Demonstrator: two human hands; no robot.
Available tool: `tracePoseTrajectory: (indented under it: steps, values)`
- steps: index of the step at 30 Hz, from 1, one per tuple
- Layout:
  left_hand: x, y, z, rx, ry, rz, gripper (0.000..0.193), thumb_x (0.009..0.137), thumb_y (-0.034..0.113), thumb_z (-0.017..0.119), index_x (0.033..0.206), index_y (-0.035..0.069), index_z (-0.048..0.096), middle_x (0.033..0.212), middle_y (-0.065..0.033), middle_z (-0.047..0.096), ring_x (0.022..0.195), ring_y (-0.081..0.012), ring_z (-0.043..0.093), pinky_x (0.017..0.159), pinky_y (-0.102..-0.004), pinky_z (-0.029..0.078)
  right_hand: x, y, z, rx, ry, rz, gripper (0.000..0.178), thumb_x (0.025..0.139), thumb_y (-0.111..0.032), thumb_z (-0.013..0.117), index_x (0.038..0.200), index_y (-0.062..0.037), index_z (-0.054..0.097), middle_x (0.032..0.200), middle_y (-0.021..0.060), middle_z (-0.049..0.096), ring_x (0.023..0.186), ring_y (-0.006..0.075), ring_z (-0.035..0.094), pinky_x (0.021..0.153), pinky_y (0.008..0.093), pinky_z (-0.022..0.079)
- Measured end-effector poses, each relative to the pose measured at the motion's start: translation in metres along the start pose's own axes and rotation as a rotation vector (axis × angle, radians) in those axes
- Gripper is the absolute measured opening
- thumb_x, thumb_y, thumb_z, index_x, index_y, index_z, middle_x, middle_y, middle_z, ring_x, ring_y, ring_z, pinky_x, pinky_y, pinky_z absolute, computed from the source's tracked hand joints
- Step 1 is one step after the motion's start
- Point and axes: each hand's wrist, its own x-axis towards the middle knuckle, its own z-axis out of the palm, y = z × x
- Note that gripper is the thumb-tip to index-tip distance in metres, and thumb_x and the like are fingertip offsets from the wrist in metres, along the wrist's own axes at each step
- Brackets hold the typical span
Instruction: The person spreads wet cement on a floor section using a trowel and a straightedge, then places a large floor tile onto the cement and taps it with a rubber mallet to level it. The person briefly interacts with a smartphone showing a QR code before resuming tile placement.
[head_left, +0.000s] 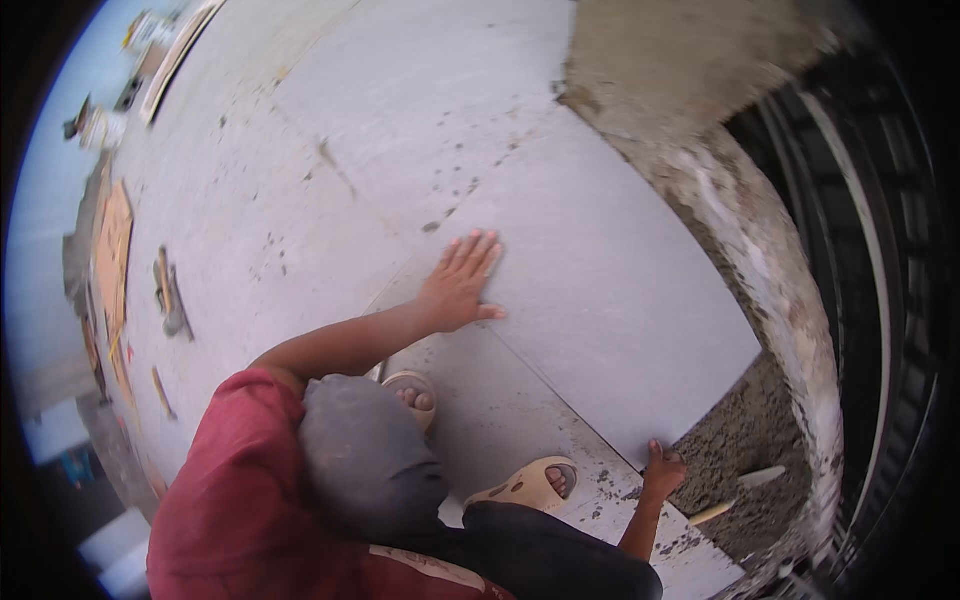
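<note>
A large light-grey floor tile lies beside a strip of rough wet mortar. My left hand rests flat with spread fingers at the tile's left side, close to the joint with the neighbouring tiles. At the tile's near corner my right hand is closed on the edge, its thumb up and its curled fingers partly hidden. Right of that hand, a trowel with a pale wooden handle lies on the mortar.
My sandalled feet are on the tiles near the knee. A rough concrete ledge borders dark metal bars on the right. At the left lie a wooden-handled hammer-like tool, a smaller tool and a brown board. Mortar specks dot the tiles.
</note>
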Motion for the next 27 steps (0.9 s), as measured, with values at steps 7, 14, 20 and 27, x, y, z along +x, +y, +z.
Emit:
tracePoseTrajectory:
  steps: [7, 14, 20, 27]
  values:
    - [0.001, -0.013, -0.01, 0.116, 0.004, 0.026, 0.104, 0.089, 0.064, 0.056, 0.154, -0.006, 0.015, 0.163, -0.0228, 0.01, 0.152, -0.0382, 0.006, 0.122, -0.051, 0.011, -0.017, -0.026, 0.007, -0.088, 0.03, -0.042, 0.057, 0.082, -0.048, 0.074, 0.072, 0.0075, 0.064, 0.07, 0.0265, 0.064, 0.069, 0.0432, 0.066, 0.067, 0.0498, 0.052]
    - [0.012, -0.013, -0.007, 0.08, 0.022, 0.055, 0.09, 0.088, 0.041, 0.067, 0.15, -0.009, 0.024, 0.157, -0.0297, 0.024, 0.147, -0.0416, 0.023, 0.12, -0.0483, 0.021, -0.031, -0.056, -0.044, -0.137, -0.156, -0.016, 0.053, 0.085, -0.052, 0.069, 0.098, -0.0008, 0.071, 0.083, 0.0218, 0.07, 0.079, 0.0397, 0.068, 0.071, 0.0503, 0.054]
    - [-0.053, -0.04, -0.012, 0.116, 0.129, 0.084, 0.079, 0.091, 0.033, 0.068, 0.146, -0.01, 0.032, 0.155, -0.0305, 0.028, 0.144, -0.0452, 0.026, 0.118, -0.0502, 0.025, -0.055, -0.022, -0.068, 0.058, -0.376, -0.056, 0.055, 0.088, -0.052, 0.063, 0.108, -0.0001, 0.068, 0.102, 0.0242, 0.069, 0.101, 0.0417, 0.065, 0.088, 0.0487, 0.052]
    - [-0.115, -0.11, -0.062, -0.24, 0.114, -0.656, 0.084, 0.094, 0.055, 0.057, 0.146, -0.008, 0.035, 0.15, -0.0301, 0.037, 0.143, -0.0395, 0.033, 0.119, -0.0426, 0.026, -0.13, 0.155, 0.023, -0.269, -0.119, -0.586, 0.02, 0.086, -0.03, 0.068, 0.086, -0.0107, 0.07, 0.064, 0.0107, 0.06, 0.06, 0.0311, 0.059, 0.056, 0.0477, 0.043]
